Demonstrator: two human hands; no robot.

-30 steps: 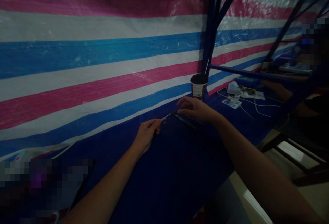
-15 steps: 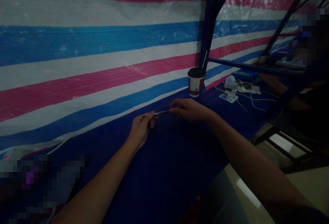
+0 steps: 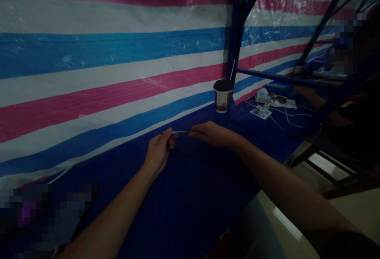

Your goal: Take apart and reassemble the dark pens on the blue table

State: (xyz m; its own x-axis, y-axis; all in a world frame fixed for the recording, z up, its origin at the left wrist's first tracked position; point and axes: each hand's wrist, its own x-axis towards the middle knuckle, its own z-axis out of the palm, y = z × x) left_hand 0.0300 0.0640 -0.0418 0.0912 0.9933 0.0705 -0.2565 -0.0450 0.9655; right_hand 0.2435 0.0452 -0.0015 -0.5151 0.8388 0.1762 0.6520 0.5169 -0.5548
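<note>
A slim pen point(image 3: 180, 132) with a pale, shiny barrel stretches level between my two hands above the blue table point(image 3: 190, 195). My left hand point(image 3: 158, 148) pinches its left end between thumb and fingers. At the darker right end, the fingers and thumb of my right hand point(image 3: 212, 133) are closed on it. The fingertips of the right hand are partly hidden, and the dim light blurs the pen's detail. Just behind the right hand stands a paper cup point(image 3: 222, 98) with a black lid and a label.
A striped plastic sheet point(image 3: 118, 92) hangs behind the table, beside a blue metal frame point(image 3: 236, 25). White cables and small items point(image 3: 268, 102) lie to the right, near another person's arm point(image 3: 314, 98). A stool point(image 3: 323, 168) stands at the lower right.
The pen has turned from slanting to nearly level, and both hands have shifted left in view. My right hand's fingers have closed in on the dark end. Thin dark sticks seen earlier beneath it no longer show.
</note>
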